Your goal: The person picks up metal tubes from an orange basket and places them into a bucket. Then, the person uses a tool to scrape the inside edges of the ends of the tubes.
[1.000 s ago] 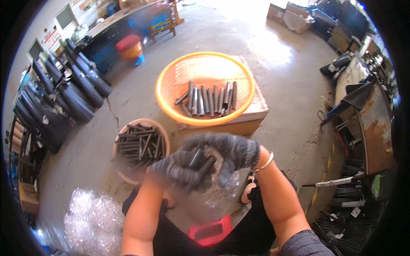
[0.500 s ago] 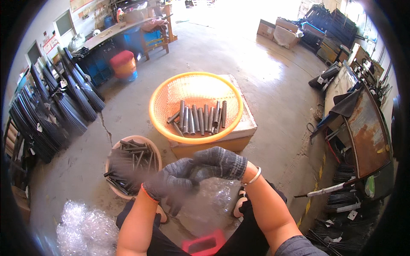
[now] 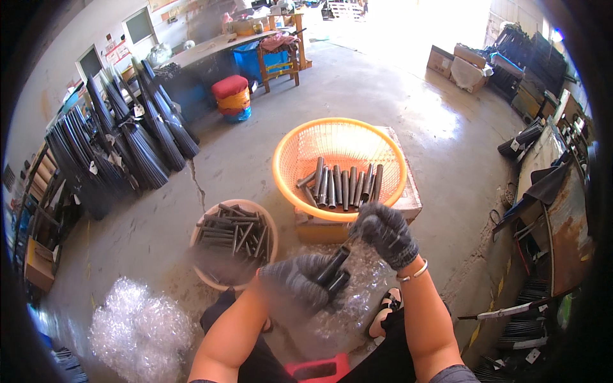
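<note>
Both hands wear grey-and-black knitted gloves. My left hand point(image 3: 297, 281) is closed around two short dark tubes point(image 3: 333, 265), whose ends point up and to the right. My right hand point(image 3: 385, 236) is just in front of the orange mesh basket point(image 3: 285, 185), its fingers pinched together. Something thin and dark shows by its fingertips, too small to name. Inside the basket, several dark tubes point(image 3: 345, 188) stand side by side against the near wall, with one or two lying aslant at the left.
Left of my legs, a pale round basket point(image 3: 273, 239) holds many dark tubes. Crumpled clear plastic point(image 3: 140, 325) lies on the floor at lower left, with more between my feet. A cardboard box point(image 3: 319, 233) supports the orange basket. Bundles of long black rods point(image 3: 121, 134) lean at left.
My hands have come apart: the right has moved right toward the basket rim, while the left now shows two tubes in its grip. The whole view has shifted, so things appear further right.
</note>
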{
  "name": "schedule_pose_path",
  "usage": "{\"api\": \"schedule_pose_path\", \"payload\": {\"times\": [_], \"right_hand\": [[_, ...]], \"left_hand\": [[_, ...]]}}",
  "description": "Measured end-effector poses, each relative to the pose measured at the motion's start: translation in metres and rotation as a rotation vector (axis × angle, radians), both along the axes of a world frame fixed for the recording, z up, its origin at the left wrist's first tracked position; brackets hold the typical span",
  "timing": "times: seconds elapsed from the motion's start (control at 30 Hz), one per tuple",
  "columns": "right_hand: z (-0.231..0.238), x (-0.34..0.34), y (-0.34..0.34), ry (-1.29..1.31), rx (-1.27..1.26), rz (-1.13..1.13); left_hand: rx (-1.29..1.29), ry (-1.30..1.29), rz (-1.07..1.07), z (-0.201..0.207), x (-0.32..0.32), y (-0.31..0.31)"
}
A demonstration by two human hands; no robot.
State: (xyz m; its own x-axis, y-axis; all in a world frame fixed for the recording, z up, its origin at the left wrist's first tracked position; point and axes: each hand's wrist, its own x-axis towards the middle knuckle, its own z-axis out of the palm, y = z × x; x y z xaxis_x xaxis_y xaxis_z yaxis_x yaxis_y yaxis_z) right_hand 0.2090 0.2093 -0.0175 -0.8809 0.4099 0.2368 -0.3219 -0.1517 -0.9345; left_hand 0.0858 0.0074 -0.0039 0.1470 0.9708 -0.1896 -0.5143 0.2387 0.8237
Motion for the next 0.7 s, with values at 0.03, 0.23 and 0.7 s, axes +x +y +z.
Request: {"api": "schedule_pose_path", "payload": {"times": [0.03,0.23,0.7], "right_hand": [[-0.002,-0.002,-0.002,-0.004,-0.097,-0.081],[-0.010,-0.009,-0.013,-0.101,0.105,-0.104],[-0.046,-0.011,-0.004,-0.332,1.089,-0.341]], "left_hand": [[-0.002,-0.063,-0.001,0.001,0.003,0.001],[0.161,-0.137,0.298,0.000,-0.002,0.011],[0.127,-0.142,0.391,-0.001,-0.004,0.005]]}}
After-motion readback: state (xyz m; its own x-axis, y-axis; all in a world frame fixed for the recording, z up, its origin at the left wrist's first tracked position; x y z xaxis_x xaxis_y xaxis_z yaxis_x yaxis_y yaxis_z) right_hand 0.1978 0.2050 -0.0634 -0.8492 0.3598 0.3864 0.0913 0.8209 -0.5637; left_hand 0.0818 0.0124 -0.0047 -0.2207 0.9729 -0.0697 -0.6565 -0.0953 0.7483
